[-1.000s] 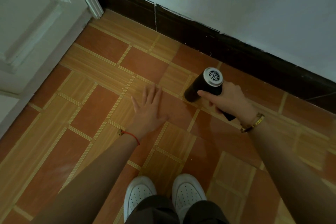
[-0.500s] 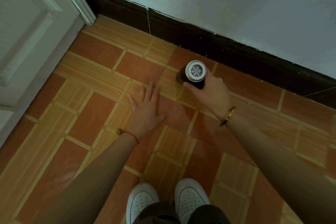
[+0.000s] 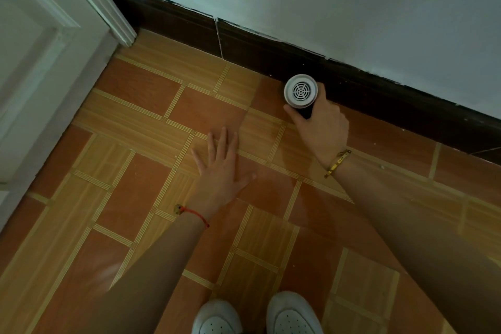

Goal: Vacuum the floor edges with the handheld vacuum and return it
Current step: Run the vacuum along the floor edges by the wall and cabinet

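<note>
Your right hand has carried the handheld vacuum up from mid-floor, and it now sits right against the dark baseboard in the upper middle of the frame. A second ago it was tilted over the tiles; now it stands nearly end-on to you, its round white vented cap facing the camera.

Largest first: the orange and wood-pattern tiled floor fills most of the frame, the pale wall runs across the top, and a white door with its frame takes the upper left. The baseboard slants down from the door frame to the right edge.

Your right hand is wrapped around the vacuum's black body just below the cap, fingers curled tight. Your left hand lies flat on the floor at centre, palm down, fingers spread, holding nothing.

White shoes show at the bottom edge. A gold bracelet circles your right wrist; its engraving is too small to read. A red string bracelet circles your left wrist.
</note>
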A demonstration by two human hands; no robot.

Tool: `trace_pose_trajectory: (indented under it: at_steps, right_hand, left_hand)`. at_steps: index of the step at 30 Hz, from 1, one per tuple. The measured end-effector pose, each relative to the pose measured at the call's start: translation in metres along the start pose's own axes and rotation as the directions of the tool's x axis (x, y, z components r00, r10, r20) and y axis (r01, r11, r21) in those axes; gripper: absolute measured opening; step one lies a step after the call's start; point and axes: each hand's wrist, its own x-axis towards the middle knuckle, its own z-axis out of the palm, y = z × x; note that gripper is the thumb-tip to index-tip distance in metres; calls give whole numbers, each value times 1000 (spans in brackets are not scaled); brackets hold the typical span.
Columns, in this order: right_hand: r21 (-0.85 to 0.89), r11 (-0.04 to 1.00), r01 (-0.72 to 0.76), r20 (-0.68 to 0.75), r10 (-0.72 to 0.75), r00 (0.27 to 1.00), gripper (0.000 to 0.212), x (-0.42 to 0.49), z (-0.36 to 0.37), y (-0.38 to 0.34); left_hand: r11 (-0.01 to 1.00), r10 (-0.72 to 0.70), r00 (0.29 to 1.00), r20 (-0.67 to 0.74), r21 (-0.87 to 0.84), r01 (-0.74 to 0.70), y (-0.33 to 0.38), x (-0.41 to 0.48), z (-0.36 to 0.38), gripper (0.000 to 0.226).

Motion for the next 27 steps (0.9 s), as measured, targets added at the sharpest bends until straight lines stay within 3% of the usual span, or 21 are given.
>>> trace_pose_trajectory:
  at_steps: [9,16,19,27]
  right_hand:
    - [-67,983,171,86,-165,983,66,19,25,-21]
    - [-7,968,251,113,-248,962,68,33,39,-37]
    - [-11,953,303,120,-299,947,69,38,46,-43]
    - [15,912,410,140,-408,902,74,60,77,-81]
  left_hand:
    - [1000,-22,1000,-4,-10,22,3,-3,-6,105]
    - [999,-21,986,-165,-49,13,-24,-3,-16,62]
    - [999,-45,975,-218,7,48,-48,6,-28,62]
    - [978,-175,964,-202,74,193,-60,11,-40,68]
